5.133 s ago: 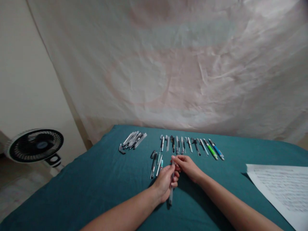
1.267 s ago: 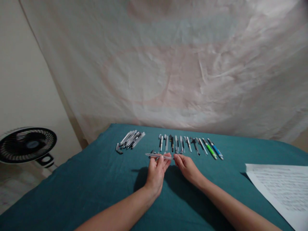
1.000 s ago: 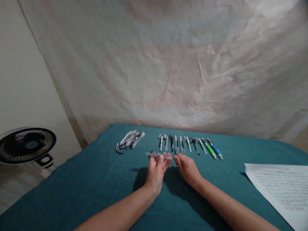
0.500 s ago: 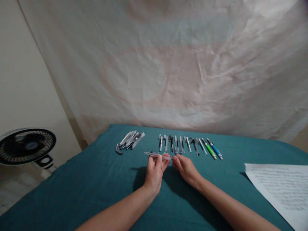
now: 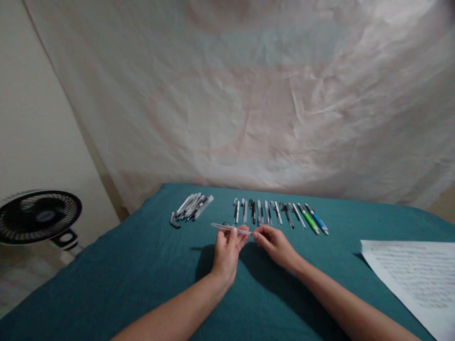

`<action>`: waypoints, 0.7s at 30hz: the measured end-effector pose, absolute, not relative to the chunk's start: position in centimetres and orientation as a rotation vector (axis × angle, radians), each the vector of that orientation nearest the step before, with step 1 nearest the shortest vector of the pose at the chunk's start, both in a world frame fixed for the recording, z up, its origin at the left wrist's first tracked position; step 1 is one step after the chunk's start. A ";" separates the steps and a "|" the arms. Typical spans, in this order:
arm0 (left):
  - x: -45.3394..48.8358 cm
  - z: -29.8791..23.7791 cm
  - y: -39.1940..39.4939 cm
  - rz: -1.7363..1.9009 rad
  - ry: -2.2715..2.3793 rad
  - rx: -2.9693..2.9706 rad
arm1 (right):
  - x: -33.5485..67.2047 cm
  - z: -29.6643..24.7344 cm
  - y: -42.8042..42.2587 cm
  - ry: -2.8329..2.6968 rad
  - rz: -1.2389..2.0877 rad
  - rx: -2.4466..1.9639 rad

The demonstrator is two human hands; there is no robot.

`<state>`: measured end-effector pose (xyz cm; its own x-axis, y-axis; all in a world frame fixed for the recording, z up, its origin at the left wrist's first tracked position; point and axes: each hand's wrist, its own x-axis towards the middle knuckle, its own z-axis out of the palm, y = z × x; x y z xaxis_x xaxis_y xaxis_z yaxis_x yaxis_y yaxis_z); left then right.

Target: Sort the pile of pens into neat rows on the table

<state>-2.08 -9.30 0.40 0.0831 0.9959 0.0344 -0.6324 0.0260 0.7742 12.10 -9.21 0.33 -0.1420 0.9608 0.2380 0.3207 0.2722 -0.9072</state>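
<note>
A clear, pale pen lies nearly level between my hands, above the table. My left hand is closed on its middle, thumb on top and fingers underneath. At the pen's right end, the thumb and forefinger of my right hand are pinched together; what exactly sits between those fingertips is too small to make out. Beyond my hands lies a row of pens, some with caps beside them, ending at the right in a green pen and a blue pen.
To the left of the row is a heap of clear and black pens with a dark clip-like piece by it. Printed paper covers the right side of the green cloth. A black fan stands off the left edge.
My right hand has lifted slightly, its fingers looking a little more extended at the pen's end. The pen and my left hand have shifted slightly left.
</note>
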 end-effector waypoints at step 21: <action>-2.0 -0.1 -9.0 1.434 0.677 0.787 | 12.2 -0.3 -8.9 -1.635 0.957 -1.197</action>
<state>-2.04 -8.98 -0.07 0.0388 0.9977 0.0564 -0.5901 -0.0226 0.8070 12.22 -8.88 -0.30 -0.1587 0.9664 0.2021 0.2976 0.2420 -0.9235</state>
